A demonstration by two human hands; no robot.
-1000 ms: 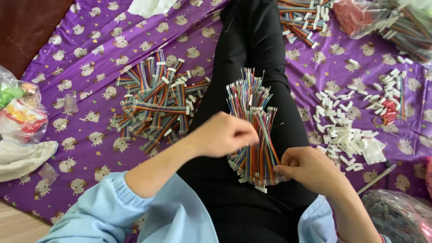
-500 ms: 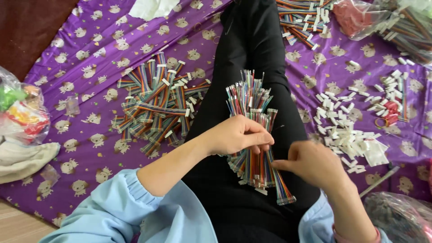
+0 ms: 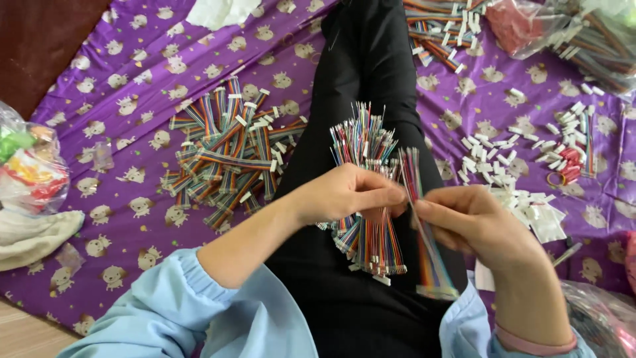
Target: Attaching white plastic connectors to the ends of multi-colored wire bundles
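Item: single flat rainbow-striped ribbon cable (image 3: 424, 225), pinched between thumb and fingers of the right hand (image 3: 480, 222), which is closed on its middle; the cable hangs slanted, upper end level with the bundle's top, lower end with a pale connector below the hand, just right of the bundle. Landmark: thick bundle of multicoloured ribbon cables with white connector ends (image 3: 368, 199), lying lengthwise on the person's black-trousered leg (image 3: 371, 73). Left hand (image 3: 348, 192), curled shut across the middle of the bundle and gripping it, fingertips meeting the single cable and the right-hand fingers at the bundle's right edge. Light blue sleeves (image 3: 199, 311), cuffed at both forearms, below the bundle. Loose heap of striped ribbon cables (image 3: 228, 156), criss-crossed, left of the bundle on a purple cloth printed with small pale cartoon animals (image 3: 132, 79). Scatter of small white plastic connectors (image 3: 517, 179), right of the bundle, with a few red pieces (image 3: 568, 169) among them. Second cable pile (image 3: 440, 30), above and right of the bundle. Clear plastic bags of cables (image 3: 583, 33), far upper right. Clear bag with brightly coloured contents (image 3: 30, 169), far left of the bundle, beside folded pale cloth (image 3: 33, 238).
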